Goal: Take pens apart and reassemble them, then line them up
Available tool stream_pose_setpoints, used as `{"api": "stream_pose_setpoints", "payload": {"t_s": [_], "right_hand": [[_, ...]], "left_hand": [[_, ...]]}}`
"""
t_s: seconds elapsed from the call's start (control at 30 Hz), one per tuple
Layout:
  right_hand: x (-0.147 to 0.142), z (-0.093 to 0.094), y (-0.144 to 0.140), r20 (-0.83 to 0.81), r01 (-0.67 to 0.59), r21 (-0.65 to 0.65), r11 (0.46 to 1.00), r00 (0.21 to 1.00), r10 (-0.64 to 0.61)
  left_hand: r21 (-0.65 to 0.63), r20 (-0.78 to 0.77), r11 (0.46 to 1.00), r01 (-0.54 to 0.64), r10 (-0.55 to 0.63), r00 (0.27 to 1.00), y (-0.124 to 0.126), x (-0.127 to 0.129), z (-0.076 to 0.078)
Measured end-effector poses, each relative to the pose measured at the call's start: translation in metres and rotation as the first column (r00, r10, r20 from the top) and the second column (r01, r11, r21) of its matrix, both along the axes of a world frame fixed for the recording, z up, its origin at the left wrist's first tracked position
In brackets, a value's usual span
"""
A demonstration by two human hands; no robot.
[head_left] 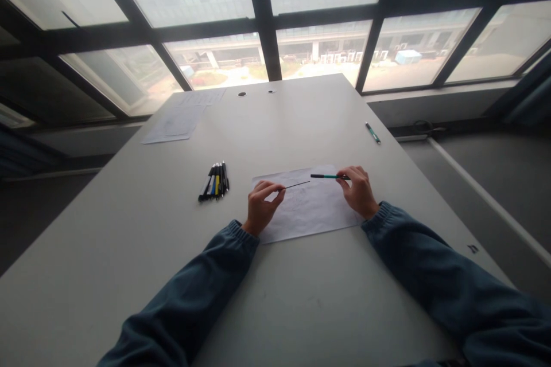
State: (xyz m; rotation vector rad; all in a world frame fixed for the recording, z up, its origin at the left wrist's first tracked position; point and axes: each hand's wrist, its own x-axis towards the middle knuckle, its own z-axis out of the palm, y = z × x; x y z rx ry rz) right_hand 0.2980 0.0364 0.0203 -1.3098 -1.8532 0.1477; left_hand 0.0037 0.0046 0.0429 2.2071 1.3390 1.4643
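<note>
Grey table [129,252], window wall at far end. Left hand [262,206]: fingers pinched on thin black refill [295,185]. Right hand [359,190]: fingers clamped on green-black pen barrel [328,176]. Both over paper sheet [307,209], table ctr. Pen bundle [214,181] left; spare pen [372,133] far right; papers [181,117] far left.

One camera only, worn on the person's head, looking forward and down along both sleeves toward 12 o'clock. It sits close above the near edge of the grey table [129,229], which fills the lower frame and narrows away toward the window wall [267,28] at 12. The floor shows at 3 and 9 o'clock. No second view overlaps it.
</note>
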Motion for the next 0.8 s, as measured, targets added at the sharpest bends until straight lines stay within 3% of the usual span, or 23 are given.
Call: {"api": "stream_pose_setpoints", "payload": {"t_s": [0.23, 0.8], "right_hand": [[0.017, -0.001, 0.002, -0.016, -0.021, 0.044, 0.999, 1.000, 0.022], [0.010, 0.006, -0.003, -0.003, -0.086, 0.031, 0.996, 0.996, 0.086]], "left_hand": [[-0.009, 0.037, 0.999, -0.037, 0.037, 0.999, -0.001, 0.000, 0.001], [-0.003, -0.016, 1.000, 0.006, -0.006, 1.000, 0.001, 0.000, -0.003]]}}
